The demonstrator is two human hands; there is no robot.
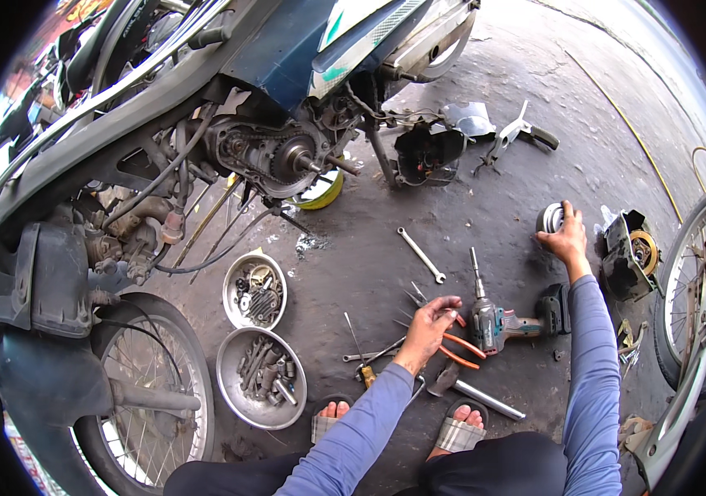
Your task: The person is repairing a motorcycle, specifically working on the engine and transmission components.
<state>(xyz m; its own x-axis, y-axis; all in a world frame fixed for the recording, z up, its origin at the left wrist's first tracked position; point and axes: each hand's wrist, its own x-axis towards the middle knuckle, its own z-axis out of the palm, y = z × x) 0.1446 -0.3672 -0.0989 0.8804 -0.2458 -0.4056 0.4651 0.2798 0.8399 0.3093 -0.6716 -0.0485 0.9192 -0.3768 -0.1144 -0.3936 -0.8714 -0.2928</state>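
My right hand (566, 238) reaches far forward on the right, its fingers closed round a round silver metal part (549, 218) at ground level. Bent fingers and thumb come together on my left hand (427, 332), which is over the pliers; whether anything small is between them is hidden. Orange handles of the pliers (462, 355) show beside that hand. Between my two arms lies a teal and black cordless impact wrench (493, 326) with a long socket extension. Ahead of my left hand is a combination wrench (421, 255) on the ground.
A motorbike with its engine opened (291, 159) stands ahead to the left. Two metal bowls (225, 364) (227, 302) hold bolts, sockets and small parts. A hammer (445, 380) and a screwdriver (367, 376) lie near my feet. At right are a dark casing (617, 263) and a bicycle wheel (665, 306).
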